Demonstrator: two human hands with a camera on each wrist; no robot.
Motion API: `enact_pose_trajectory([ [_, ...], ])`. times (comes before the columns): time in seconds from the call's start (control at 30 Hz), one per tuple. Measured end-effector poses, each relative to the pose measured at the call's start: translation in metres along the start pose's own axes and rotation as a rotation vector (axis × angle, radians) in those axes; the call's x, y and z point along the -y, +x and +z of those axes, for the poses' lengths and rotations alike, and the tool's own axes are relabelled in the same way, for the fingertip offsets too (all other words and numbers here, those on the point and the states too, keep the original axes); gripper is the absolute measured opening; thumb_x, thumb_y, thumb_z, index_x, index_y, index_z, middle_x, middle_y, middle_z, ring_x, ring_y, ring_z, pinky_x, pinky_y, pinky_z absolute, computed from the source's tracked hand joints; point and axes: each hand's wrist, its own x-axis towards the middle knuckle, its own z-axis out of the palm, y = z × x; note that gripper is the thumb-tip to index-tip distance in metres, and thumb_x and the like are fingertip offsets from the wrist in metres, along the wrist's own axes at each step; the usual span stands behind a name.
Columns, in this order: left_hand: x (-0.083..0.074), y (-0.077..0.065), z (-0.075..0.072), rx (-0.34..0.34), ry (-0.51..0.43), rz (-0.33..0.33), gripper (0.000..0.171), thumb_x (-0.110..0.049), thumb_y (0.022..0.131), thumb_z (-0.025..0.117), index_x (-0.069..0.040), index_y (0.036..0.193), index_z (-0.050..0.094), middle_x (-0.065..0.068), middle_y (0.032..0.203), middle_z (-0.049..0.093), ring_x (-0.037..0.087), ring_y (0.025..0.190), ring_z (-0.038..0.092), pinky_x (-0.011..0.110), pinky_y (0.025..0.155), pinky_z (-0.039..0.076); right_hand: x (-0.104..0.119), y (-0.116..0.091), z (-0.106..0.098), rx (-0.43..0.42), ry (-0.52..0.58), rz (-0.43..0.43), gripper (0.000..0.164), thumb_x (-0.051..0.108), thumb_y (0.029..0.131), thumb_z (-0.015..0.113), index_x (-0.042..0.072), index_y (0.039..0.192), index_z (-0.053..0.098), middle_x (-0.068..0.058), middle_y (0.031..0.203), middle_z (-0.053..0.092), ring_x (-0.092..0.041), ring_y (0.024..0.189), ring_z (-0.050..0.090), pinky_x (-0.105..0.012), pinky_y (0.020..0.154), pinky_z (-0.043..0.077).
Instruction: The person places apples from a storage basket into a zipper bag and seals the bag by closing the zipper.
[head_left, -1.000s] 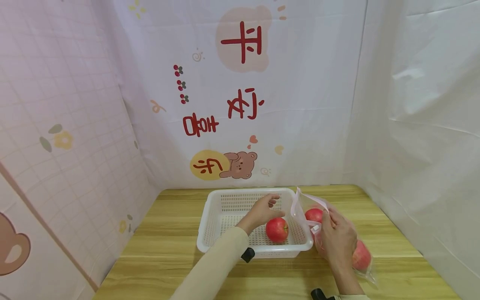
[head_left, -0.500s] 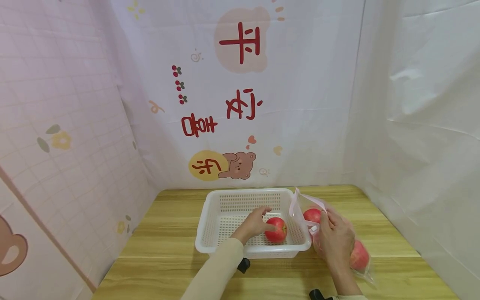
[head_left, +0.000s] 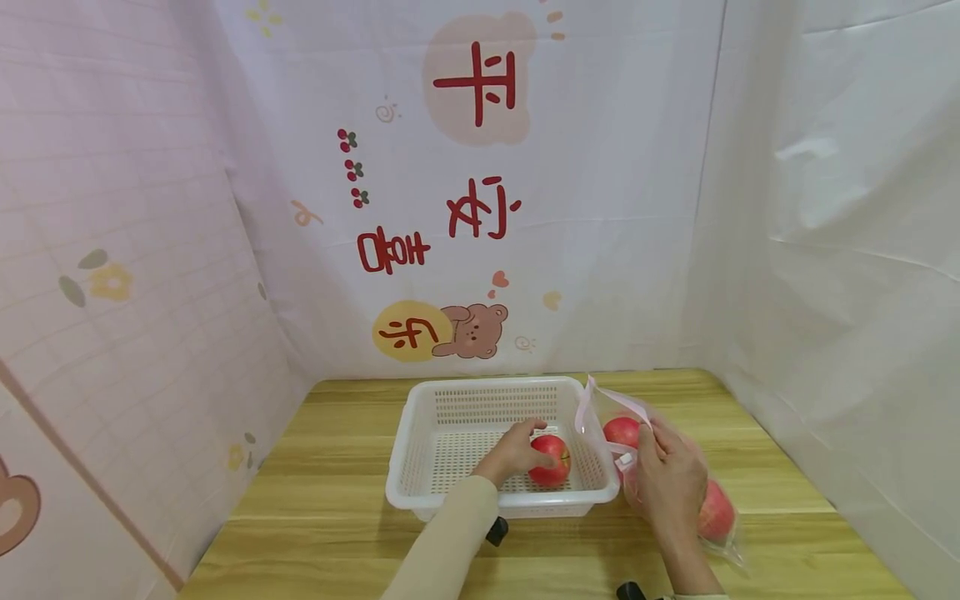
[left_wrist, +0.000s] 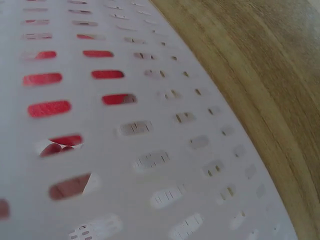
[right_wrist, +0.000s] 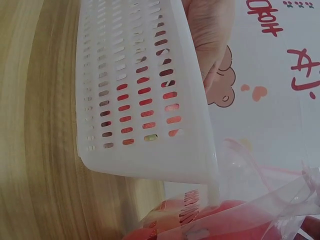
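Inside the white plastic basket [head_left: 517, 500], my left hand [head_left: 512, 452] holds a red apple [head_left: 553, 472], with the thumb over its near side and the fingers at its far side. My right hand [head_left: 677, 482] pinches the rim of a clear zip bag [head_left: 600, 437] with a pink-edged mouth that stands open against the basket's right side. One bagged apple [head_left: 621, 431] shows near the mouth and another apple [head_left: 716, 510] at the bag's far end. Through the basket slots, the left wrist view shows red apple skin [left_wrist: 49, 108] and parts of the fingers.
The basket and bag are on a wood-grain table [head_left: 315, 500]. Printed white cloth [head_left: 615, 208] hangs behind the table and along both sides. The bag's mouth overlaps the basket's right rim in the head view.
My left hand has come down from above the apple and closed around it, thumb across its near side. The right hand keeps its grip on the bag, and the head view has shifted slightly.
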Motion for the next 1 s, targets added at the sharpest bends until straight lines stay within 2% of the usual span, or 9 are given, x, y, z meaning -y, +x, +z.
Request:
enact_pose_trajectory([
  [0.23, 0.0036, 0.0037, 0.0015, 0.025, 0.029, -0.006, 0.069, -0.010, 0.076, 0.085, -0.006, 0.137, 0.054, 0.016, 0.136, 0.052, 0.032, 0.122, 0.051, 0.048, 0.100, 0.045, -0.0014, 0.0000, 0.0015, -0.004, 0.007, -0.017, 0.028, 0.028, 0.097, 0.061, 0.013, 0.116, 0.076, -0.010, 0.122, 0.068, -0.035, 0.118, 0.060, -0.054, 0.090, 0.045],
  [0.5, 0.0074, 0.0069, 0.0030, 0.070, 0.082, -0.052, 0.074, -0.012, 0.075, 0.085, -0.009, 0.140, 0.051, 0.008, 0.126, 0.060, 0.028, 0.114, 0.055, 0.048, 0.097, 0.046, -0.0014, -0.0004, 0.0020, 0.001, 0.015, -0.011, 0.028, 0.028, 0.098, 0.061, 0.012, 0.116, 0.075, -0.010, 0.122, 0.068, -0.035, 0.118, 0.060, -0.054, 0.090, 0.045],
  [0.7, 0.0096, 0.0075, 0.0058, 0.081, 0.111, -0.058, 0.074, -0.010, 0.073, 0.086, -0.008, 0.139, 0.052, 0.008, 0.123, 0.059, 0.028, 0.109, 0.055, 0.047, 0.093, 0.049, -0.0021, -0.0001, 0.0022, -0.003, 0.004, -0.016, 0.029, 0.027, 0.097, 0.061, 0.011, 0.116, 0.075, -0.012, 0.122, 0.068, -0.037, 0.117, 0.060, -0.056, 0.090, 0.045],
  [1.0, 0.0080, 0.0072, 0.0080, 0.110, 0.153, -0.054, 0.067, -0.018, 0.076, 0.086, -0.010, 0.134, 0.052, 0.003, 0.114, 0.061, 0.023, 0.104, 0.056, 0.044, 0.092, 0.050, -0.0027, 0.0004, 0.0026, -0.002, 0.001, -0.011, 0.030, 0.028, 0.098, 0.061, 0.011, 0.118, 0.074, -0.012, 0.121, 0.068, -0.037, 0.117, 0.060, -0.056, 0.091, 0.045],
])
